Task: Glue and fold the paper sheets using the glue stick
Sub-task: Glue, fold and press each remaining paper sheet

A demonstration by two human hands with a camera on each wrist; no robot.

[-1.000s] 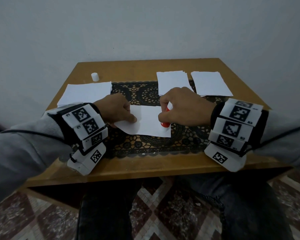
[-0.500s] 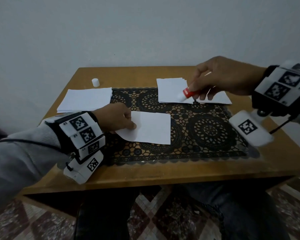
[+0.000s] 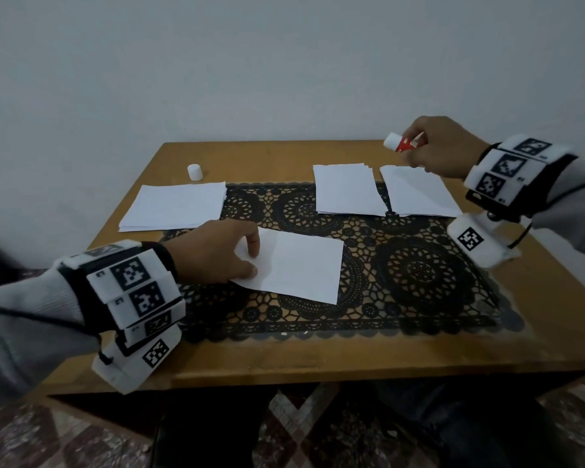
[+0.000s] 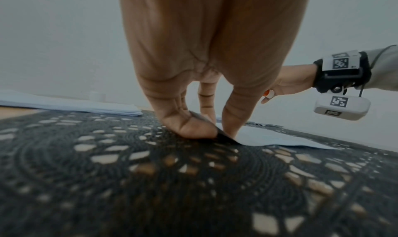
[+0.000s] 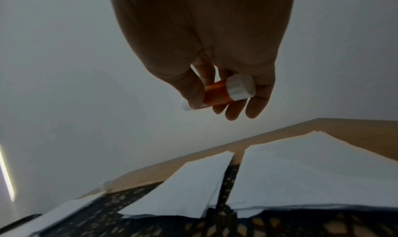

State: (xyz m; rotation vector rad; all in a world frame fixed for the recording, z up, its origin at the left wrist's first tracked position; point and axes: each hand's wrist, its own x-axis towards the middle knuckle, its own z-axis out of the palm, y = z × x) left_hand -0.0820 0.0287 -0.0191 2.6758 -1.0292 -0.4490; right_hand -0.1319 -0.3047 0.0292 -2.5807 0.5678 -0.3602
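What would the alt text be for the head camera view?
A left hand pinches the edge of a white paper sheet on a black lace mat, while the right hand holds an uncapped red glue stick above two paper stacks.

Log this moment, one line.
left hand: pinches sheet corner | right hand: holds glue stick raised | cap: off

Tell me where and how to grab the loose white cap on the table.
Pinch the cap round its side wall, coming straight down from above. It stands upright and alone on the bare table behind the left paper stack, so its sides seem free all round.
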